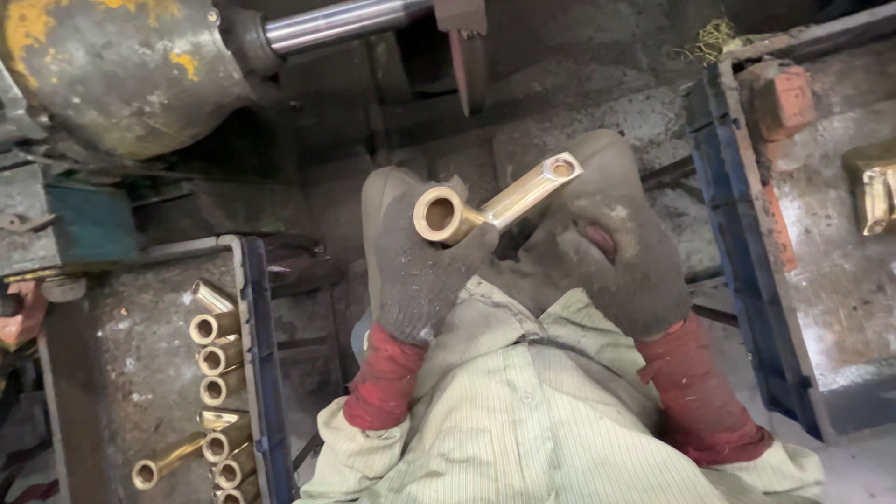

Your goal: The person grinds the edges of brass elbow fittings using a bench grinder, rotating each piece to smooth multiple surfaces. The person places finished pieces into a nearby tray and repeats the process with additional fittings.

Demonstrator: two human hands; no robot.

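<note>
Item: one brass fitting (495,205), a bar with a round socket at each end, two sockets in all. It is held up in mid-frame, above the lap, slanting from lower left to upper right.

Hands: two, both in grey knitted gloves with red cuffs. Left hand (415,261) is wrapped around the larger socket end, fingers closed on it. Right hand (611,243) is curled behind the bar and the smaller socket end, clasping it.

Left tray (254,308): one dark metal tray, blue rim, holding a column of like brass fittings (217,392); about eight open socket ends show, and the lowest run off the frame, so the count is not exact.

Right tray (747,233): one, blue-walled, with one brass piece (873,187) at the frame edge and one reddish block (782,98).

Machine: one grey housing (121,65) with yellow patches, upper left, and one polished steel shaft (345,21) running from it.
</note>
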